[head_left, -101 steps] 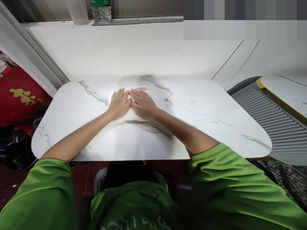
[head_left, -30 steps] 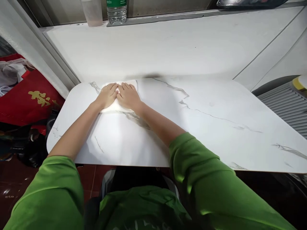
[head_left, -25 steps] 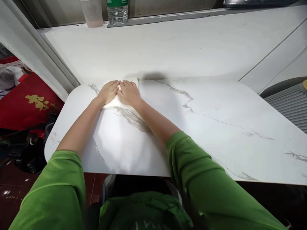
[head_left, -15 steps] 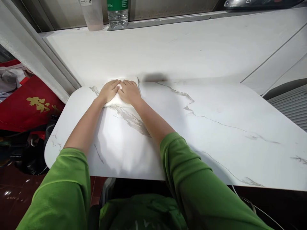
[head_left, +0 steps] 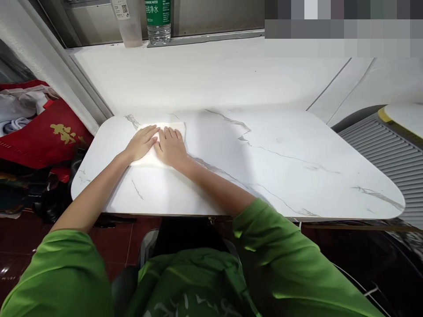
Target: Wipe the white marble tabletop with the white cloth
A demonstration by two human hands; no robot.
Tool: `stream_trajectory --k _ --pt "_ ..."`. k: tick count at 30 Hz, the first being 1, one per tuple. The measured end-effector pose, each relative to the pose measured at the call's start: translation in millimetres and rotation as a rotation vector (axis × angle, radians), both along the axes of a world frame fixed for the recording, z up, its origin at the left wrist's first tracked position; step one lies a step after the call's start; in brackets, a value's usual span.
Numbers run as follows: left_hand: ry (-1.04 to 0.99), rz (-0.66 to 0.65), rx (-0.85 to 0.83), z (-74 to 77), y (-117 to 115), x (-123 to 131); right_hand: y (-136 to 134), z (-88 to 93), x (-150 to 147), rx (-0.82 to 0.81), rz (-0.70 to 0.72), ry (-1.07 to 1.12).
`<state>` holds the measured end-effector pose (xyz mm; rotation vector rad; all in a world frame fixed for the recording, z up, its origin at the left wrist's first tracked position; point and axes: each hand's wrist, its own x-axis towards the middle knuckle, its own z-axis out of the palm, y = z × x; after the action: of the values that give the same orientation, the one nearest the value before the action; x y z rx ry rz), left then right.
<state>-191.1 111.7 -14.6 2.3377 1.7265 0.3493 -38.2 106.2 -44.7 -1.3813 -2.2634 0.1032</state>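
A white cloth [head_left: 149, 159] lies spread flat on the left part of the white marble-patterned table [head_left: 291, 180]. My left hand [head_left: 142, 143] rests palm down on its left side, fingers stretched out and pointing right. Beside it, my right hand [head_left: 171, 147] presses flat on the cloth with its fingers apart, pointing away from me. The two thumbs nearly meet above the cloth. Both palms hide the middle of it, while its far right corner and near edge show.
A clear plastic cup [head_left: 131, 31] and a green-labelled water bottle [head_left: 159, 26] stand on the ledge behind the table. Left of the table hangs a red bag [head_left: 42, 136] with gold lettering. A ribbed grey surface [head_left: 373, 149] lies at the right.
Both hands and the cloth have come from the table's back edge toward me. More of the cloth shows now. The view has shifted, so more of the table's right end is visible.
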Motion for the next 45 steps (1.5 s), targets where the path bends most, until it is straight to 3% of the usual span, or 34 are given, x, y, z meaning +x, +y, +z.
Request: stream_trajectory --k 8,13,16,19,26,33,40,45 --pt "0.049 0.022 0.012 2.2 -102 -34 -91 9.8 -25 -0.036 0.118 0.040" --pt "0.034 0.117 0.031 2.5 -161 -62 -134 19.1 -45 -0.056 0.248 0.028" --pt "0.033 0.162 0.069 2.3 -180 -75 -145 23.6 -56 -0.040 0.310 0.009" --pt "0.013 0.186 0.074 5.4 -182 -87 -145 27.9 -68 -0.080 0.350 -0.029" --pt "-0.053 0.206 0.055 13.0 -137 -111 -109 30.6 -98 -0.079 0.330 -0.028" --pt "-0.049 0.174 0.042 12.0 -58 -120 -40 26.3 -116 -0.069 0.221 -0.029" --pt "-0.037 0.182 0.089 -0.8 26 -130 36 23.6 -118 -0.061 0.203 -0.025" --pt "-0.036 0.137 0.102 -2.3 68 -127 74 16.5 -119 -0.051 0.178 0.004"
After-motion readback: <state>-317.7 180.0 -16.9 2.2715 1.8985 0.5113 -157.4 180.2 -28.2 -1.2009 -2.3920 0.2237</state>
